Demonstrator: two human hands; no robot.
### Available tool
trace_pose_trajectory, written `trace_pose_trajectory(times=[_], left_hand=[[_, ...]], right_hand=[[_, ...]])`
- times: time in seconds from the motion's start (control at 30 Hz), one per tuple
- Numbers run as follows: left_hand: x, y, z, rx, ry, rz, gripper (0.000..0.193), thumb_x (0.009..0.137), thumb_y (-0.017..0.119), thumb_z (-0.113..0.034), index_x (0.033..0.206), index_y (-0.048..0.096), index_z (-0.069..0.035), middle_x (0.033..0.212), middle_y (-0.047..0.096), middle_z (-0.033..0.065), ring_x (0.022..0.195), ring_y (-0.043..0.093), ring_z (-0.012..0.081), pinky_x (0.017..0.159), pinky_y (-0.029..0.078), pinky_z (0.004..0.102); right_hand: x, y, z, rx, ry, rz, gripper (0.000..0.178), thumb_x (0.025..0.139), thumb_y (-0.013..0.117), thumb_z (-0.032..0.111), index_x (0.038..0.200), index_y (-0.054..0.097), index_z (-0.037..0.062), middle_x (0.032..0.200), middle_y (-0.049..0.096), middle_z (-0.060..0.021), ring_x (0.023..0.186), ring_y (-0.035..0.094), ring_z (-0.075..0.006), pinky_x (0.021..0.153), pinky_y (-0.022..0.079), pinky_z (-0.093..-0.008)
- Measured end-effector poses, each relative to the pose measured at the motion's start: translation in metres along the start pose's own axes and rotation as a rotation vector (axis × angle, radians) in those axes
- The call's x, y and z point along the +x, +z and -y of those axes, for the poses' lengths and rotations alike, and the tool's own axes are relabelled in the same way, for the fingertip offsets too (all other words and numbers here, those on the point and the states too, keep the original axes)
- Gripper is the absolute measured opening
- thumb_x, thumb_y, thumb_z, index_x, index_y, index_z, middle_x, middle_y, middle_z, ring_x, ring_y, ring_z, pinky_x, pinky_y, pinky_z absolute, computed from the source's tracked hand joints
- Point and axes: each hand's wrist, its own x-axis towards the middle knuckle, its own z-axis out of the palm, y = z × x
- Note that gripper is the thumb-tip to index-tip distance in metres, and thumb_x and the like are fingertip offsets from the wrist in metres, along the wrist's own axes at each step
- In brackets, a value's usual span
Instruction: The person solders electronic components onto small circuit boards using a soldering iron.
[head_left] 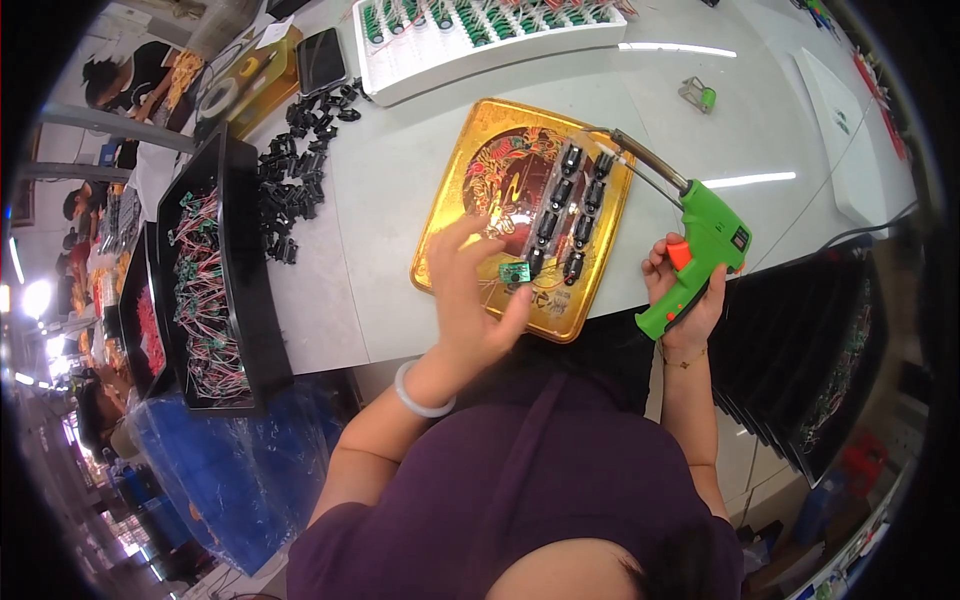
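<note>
"Here's the worktop (pixel 385 200), and the tin (pixel 478 125) sits in the middle!"
"Two rows of small parts (pixel 556 193) run down its right half."
"Left hand (pixel 466 295) over the tin's near left side, and a circuit board (pixel 514 272) beside its fingers!"
"Over on the right, the right hand (pixel 695 325) has the soldering gun (pixel 715 225), tip above the tin's far right corner."
"Behind the tin?"
"A long tray (pixel 490 62), with the phone (pixel 321 62) just to its left."
"And before the phone, a heap of loose parts (pixel 292 180)!"
"Left of that, a bin (pixel 265 310) holding wired boards (pixel 205 300)."
</note>
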Motion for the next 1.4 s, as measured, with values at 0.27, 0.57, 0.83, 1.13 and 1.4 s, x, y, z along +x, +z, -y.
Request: trace_pose_trajectory(times=[0.27, 0.57, 0.83, 1.13, 1.4], left_hand=[[-0.008, -0.010, 0.019, 0.043, -0.060, 0.262, 0.022, 0.067, 0.069, -0.011, 0.073, 0.049, -0.004, 0.105, 0.050, 0.0128, 0.107, 0.042, 0.0351, 0.091, 0.031, 0.0466], [-0.014, -0.046, -0.009, -0.891, -0.072, 0.020, 0.011, 0.087, 0.050, -0.009, 0.091, 0.039, -0.006, 0.100, 0.057, 0.0124, 0.103, 0.053, 0.0287, 0.094, 0.036, 0.0435], [0.057, -0.272, -0.007, -0.682, 0.017, -0.636, 0.007, 0.091, 0.042, -0.012, 0.090, 0.039, -0.005, 0.106, 0.054, 0.0201, 0.099, 0.055, 0.0285, 0.090, 0.043, 0.0379], [0.117, -0.407, 0.220, -0.790, -0.378, -1.028, 0.022, 0.092, 0.040, -0.020, 0.092, 0.052, -0.002, 0.094, 0.060, 0.0130, 0.088, 0.059, 0.0275, 0.082, 0.045, 0.0423], [0.157, -0.417, 0.277, 0.661, -0.325, -1.207, 0.036, 0.079, 0.059, -0.022, 0.100, 0.049, 0.005, 0.094, 0.058, 0.0231, 0.088, 0.056, 0.0339, 0.078, 0.044, 0.0403]], right_hand=[[-0.011, 0.013, -0.012, 0.095, 0.133, 0.108, 0.061, 0.083, 0.043, 0.054, 0.114, 0.046, 0.0013, 0.103, 0.053, -0.0097, 0.097, 0.049, -0.0220, 0.094, 0.036, -0.0474], [-0.008, 0.005, -0.014, 0.072, 0.116, 0.243, 0.059, 0.085, 0.042, 0.049, 0.119, 0.041, 0.0008, 0.110, 0.050, -0.0106, 0.111, 0.042, -0.0246, 0.099, 0.027, -0.0547], [-0.008, 0.002, -0.015, 0.065, 0.099, 0.296, 0.058, 0.086, 0.043, 0.047, 0.119, 0.041, 0.0006, 0.110, 0.047, -0.0095, 0.107, 0.044, -0.0226, 0.099, 0.029, -0.0532], [-0.014, 0.007, -0.017, -0.001, 0.031, 0.228, 0.054, 0.087, 0.042, 0.046, 0.118, 0.043, 0.0029, 0.109, 0.049, -0.0080, 0.104, 0.046, -0.0210, 0.096, 0.034, -0.0507], [-0.008, 0.018, -0.025, 0.092, -0.024, 0.093, 0.052, 0.083, 0.044, 0.048, 0.110, 0.050, 0.0051, 0.105, 0.054, -0.0091, 0.099, 0.052, -0.0238, 0.089, 0.038, -0.0520]])
